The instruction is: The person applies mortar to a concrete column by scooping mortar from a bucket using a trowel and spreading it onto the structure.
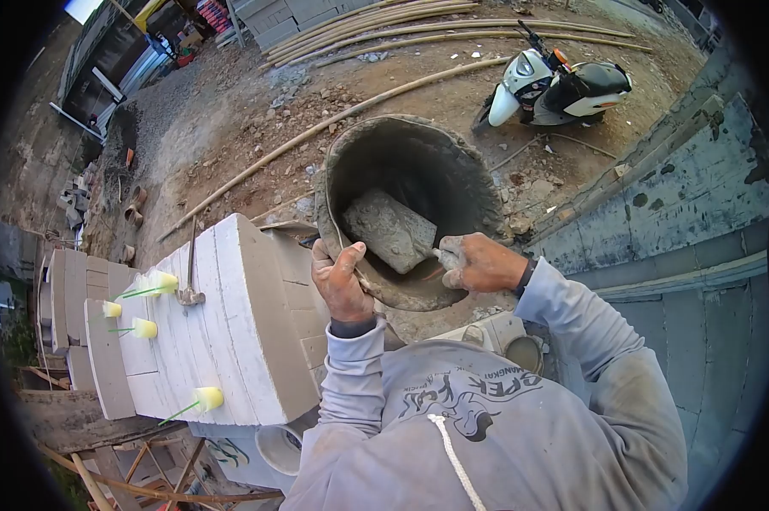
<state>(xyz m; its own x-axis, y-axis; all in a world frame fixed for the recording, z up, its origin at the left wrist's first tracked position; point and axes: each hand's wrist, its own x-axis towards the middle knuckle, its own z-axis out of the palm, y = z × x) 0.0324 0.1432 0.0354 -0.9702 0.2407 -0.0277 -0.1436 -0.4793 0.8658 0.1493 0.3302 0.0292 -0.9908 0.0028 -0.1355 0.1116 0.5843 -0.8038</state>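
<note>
A mortar-crusted bucket [465,166] is tipped in front of me, its mouth facing me. My left hand [343,283] grips the near left rim, thumb over the edge. My right hand [482,262] is closed round the handle of a trowel [391,228] at the bucket's near right side. The trowel's broad blade lies inside the bucket's mouth, coated in wet grey mortar. Shadow hides the bottom of the bucket, so I cannot tell how much mortar it holds.
Left of me, pale blocks [231,324] carry a hammer [190,289] and several drink cups [207,398] with green straws. A block wall [674,204] runs along my right. Beyond the bucket are bamboo poles [316,128] and a parked scooter [563,85]. Another bucket [280,450] stands below.
</note>
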